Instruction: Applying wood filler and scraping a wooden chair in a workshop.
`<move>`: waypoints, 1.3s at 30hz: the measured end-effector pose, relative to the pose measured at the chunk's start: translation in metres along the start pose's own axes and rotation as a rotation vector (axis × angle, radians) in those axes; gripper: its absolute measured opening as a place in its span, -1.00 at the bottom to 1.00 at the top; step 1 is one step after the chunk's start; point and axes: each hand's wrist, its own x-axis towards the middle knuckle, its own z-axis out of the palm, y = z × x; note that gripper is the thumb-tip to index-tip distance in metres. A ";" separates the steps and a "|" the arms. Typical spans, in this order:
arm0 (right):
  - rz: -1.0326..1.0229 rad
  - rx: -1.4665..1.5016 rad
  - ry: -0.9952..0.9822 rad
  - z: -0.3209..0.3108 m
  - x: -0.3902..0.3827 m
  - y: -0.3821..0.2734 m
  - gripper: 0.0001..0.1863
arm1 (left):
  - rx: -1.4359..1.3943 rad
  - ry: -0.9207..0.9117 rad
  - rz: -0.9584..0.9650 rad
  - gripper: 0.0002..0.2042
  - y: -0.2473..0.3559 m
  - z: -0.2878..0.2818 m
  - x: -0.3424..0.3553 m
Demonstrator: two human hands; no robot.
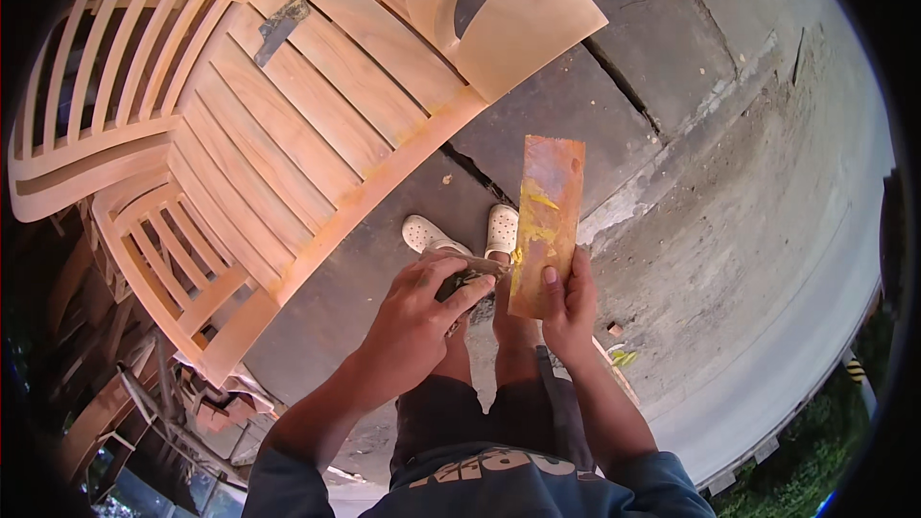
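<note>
In my right hand is a flat rectangular wooden board, held upright by its lower end with the thumb across its face. Yellow putty-like smears mark the board, mostly along its left edge. My left hand is closed around a thin, flat, smeared piece that looks like a putty scraper. Its edge points toward the board's left side, and the fingers hide much of it. Ahead and to the left stands a slatted wooden bench, with yellowish patches along its front rail. Another flat grey scraper lies on the seat slats.
My feet, in pale perforated clogs, stand on a grey concrete floor crossed by dark gaps. Rough, dusty ground lies to the right. Stacked wooden parts crowd the lower left beside the bench. Green plants show at lower right.
</note>
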 end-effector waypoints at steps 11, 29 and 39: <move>-0.008 -0.123 -0.061 0.015 0.004 -0.012 -0.83 | 0.018 -0.064 -0.096 -0.37 -0.003 -0.005 -0.003; -0.060 -0.116 0.124 0.023 0.034 -0.070 -0.64 | -0.801 0.055 -0.420 -0.55 -0.091 -0.060 0.037; -0.058 0.000 0.273 0.036 0.067 -0.077 -0.44 | 0.264 0.461 -0.183 -0.49 -0.163 0.014 0.177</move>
